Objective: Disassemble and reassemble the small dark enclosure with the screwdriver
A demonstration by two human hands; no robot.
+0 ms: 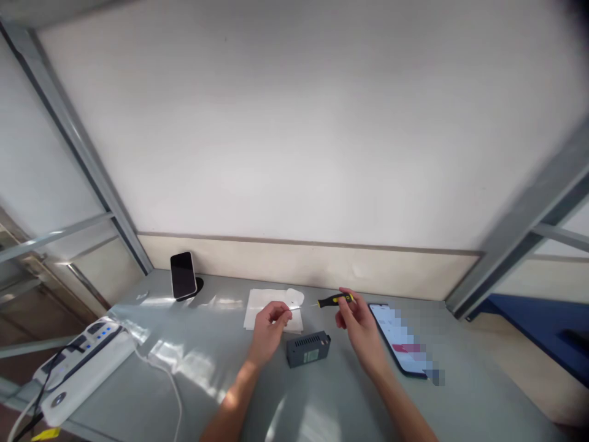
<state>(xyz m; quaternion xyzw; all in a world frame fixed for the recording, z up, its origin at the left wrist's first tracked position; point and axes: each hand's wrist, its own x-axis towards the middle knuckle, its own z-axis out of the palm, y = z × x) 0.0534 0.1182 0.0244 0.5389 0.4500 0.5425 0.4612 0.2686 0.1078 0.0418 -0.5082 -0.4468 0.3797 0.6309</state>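
Note:
My right hand [356, 322] is closed on a small screwdriver [335, 300] with a black and yellow handle, its tip pointing left. My left hand [271, 322] hovers over a white paper sheet [257, 304], fingers pinched together on something too small to make out. A small dark grey box-shaped device [308, 348] lies on the grey table [221, 368] just in front of both hands, between them. Both forearms reach in from the bottom edge.
A phone with a lit screen [399, 339] lies flat to the right of my right hand. Another phone [183, 275] stands upright on a black stand at the back left. A white power strip [80, 365] with cables sits at the left table edge. Metal frame struts flank both sides.

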